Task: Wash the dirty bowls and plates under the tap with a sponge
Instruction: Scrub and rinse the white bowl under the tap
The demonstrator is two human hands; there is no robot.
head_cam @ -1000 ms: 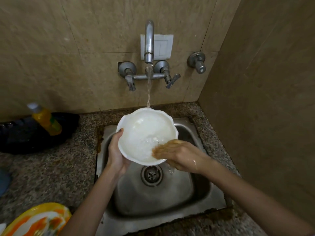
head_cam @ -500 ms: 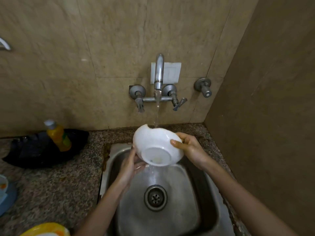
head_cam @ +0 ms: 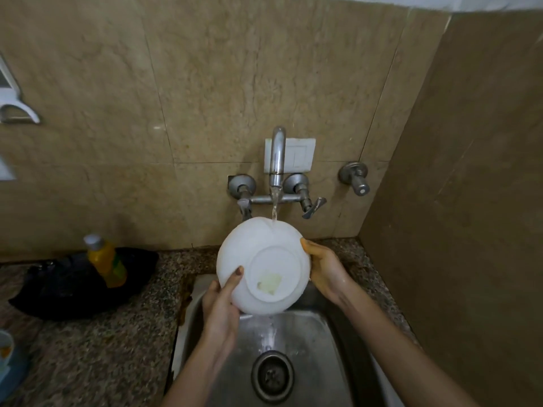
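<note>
**Bowl's underside under the tap, more dishes presumably to come**

The white bowl point(head_cam: 264, 248) is held between both hands, tipped so its base faces back towards the person. The left hand point(head_cam: 220, 306) grips the lower edge, its thumb laid across the outer wall. The right hand point(head_cam: 324, 274) clasps the opposite rim, its fingers hidden behind the bowl. Just above the grip, the stream point(head_cam: 274, 210) from the tap point(head_cam: 277, 154) strikes the bowl's top edge. Water sheets off below the hands into the sink point(head_cam: 308, 348), towards the drain point(head_cam: 272, 376).

No suds or food show on the outside, so this looks like a rinse of the back, late in this one bowl's wash. One pale yellowish patch point(head_cam: 269, 284) sits on the base ring between the two hands; whether it is dirt or a label remnant I cannot tell. The inside faces away and cannot be judged.

No sponge is in either hand or anywhere in sight. Out beyond the left hand, on the counter point(head_cam: 88, 348), a yellow bottle point(head_cam: 107, 262) stands on something dark. No plates can be made out, so how much remains is unclear.
</note>
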